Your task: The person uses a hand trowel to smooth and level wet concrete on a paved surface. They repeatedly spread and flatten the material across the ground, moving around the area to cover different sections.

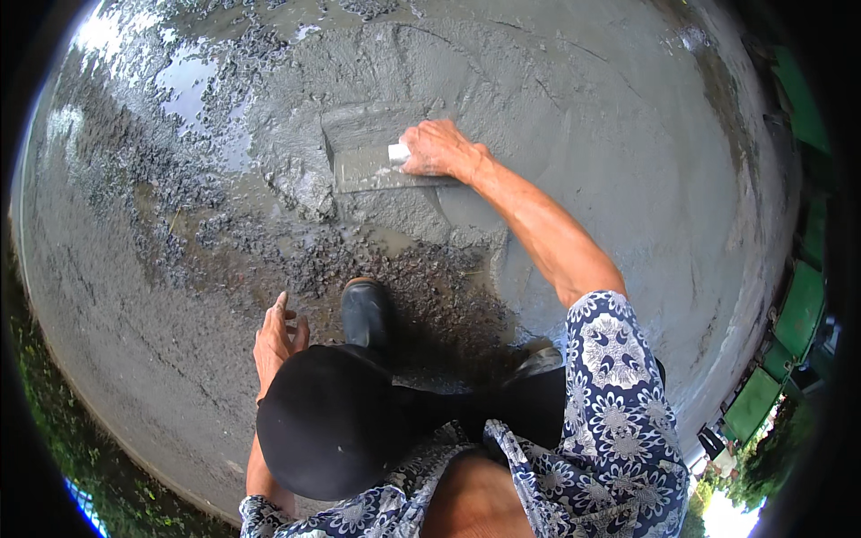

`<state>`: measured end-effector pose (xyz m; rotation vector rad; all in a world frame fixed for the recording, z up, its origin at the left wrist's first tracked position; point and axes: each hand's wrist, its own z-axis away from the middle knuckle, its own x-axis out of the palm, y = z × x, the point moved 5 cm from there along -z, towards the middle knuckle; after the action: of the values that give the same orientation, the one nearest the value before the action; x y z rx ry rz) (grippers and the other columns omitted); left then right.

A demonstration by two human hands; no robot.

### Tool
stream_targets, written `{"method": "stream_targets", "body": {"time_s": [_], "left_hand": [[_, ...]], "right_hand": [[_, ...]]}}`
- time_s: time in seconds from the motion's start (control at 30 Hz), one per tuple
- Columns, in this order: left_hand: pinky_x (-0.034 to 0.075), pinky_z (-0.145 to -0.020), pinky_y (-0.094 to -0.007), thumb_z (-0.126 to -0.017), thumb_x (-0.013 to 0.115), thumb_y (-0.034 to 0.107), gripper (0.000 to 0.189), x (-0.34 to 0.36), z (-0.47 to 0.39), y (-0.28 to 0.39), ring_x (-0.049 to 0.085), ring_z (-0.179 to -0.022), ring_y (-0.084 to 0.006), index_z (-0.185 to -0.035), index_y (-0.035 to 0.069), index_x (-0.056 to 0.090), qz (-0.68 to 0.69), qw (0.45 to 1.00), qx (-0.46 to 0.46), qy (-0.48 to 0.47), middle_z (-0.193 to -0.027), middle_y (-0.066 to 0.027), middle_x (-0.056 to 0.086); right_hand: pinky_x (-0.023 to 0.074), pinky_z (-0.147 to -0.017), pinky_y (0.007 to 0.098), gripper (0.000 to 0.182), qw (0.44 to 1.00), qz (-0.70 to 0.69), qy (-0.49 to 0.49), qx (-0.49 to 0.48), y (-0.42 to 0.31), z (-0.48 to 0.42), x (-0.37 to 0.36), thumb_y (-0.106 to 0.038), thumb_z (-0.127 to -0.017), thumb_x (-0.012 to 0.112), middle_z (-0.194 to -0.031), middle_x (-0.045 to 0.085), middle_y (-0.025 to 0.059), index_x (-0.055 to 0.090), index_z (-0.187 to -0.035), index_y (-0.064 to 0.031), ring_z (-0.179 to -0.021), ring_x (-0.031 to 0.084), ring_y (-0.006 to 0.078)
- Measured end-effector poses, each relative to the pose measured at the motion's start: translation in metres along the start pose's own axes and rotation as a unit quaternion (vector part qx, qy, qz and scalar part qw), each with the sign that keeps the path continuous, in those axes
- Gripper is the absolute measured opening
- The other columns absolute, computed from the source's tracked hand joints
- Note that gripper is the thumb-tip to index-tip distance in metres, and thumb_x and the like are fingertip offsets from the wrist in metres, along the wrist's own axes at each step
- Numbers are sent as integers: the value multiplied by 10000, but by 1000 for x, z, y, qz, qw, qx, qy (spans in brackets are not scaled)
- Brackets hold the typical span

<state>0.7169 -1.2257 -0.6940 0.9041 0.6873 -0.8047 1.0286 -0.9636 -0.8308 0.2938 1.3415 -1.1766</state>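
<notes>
My right hand (437, 151) grips the light-coloured handle of a flat rectangular trowel (363, 168), whose blade lies on wet grey mortar (511, 81). A ridge of mortar stands along the blade's left end, and smoother mortar spreads to the right. My left hand (277, 336) is held beside my bent knee at lower left, with nothing in it and its fingers apart. Between my hand and the trowel, coarse wet gravel (430, 289) shows at the mortar's edge.
One dark rubber boot (364, 313) stands on the gravel; another shoe is partly hidden near the mortar's lower edge. Puddled water (188, 84) lies among rough gravel at upper left. Green panels (800, 309) line the far right, and plants (87, 437) border the paving at lower left.
</notes>
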Motion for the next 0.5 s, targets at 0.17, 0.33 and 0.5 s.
{"method": "stream_targets", "body": {"time_s": [0.17, 0.33, 0.5], "left_hand": [[562, -689, -405, -906, 745, 109, 561, 3, -14, 17, 717, -792, -277, -1420, 67, 525, 10, 998, 64, -25, -1047, -137, 694], [557, -694, -408, -909, 739, 110, 528, 8, -19, 27, 710, -782, -278, -1399, 65, 548, 6, 993, 106, -43, -1029, -131, 690], [553, -726, -408, -899, 745, 116, 529, 9, -19, 41, 703, -768, -267, -1393, 77, 561, -17, 992, 119, -38, -1008, -113, 694]], "right_hand": [[543, -588, 484, 222, 999, -26, 21, 18, -29, 52, 22, -235, -674, 708, -675, 676, 222, 711, -732, -21, -649, 700, 383], [529, -581, 491, 185, 998, -28, 45, -31, -42, 89, 33, -188, -663, 709, -650, 654, 221, 658, -672, -10, -633, 682, 398], [484, -568, 509, 151, 998, -10, -29, -60, -21, 144, 26, -149, -667, 696, -640, 631, 192, 613, -687, -24, -627, 647, 410]]}}
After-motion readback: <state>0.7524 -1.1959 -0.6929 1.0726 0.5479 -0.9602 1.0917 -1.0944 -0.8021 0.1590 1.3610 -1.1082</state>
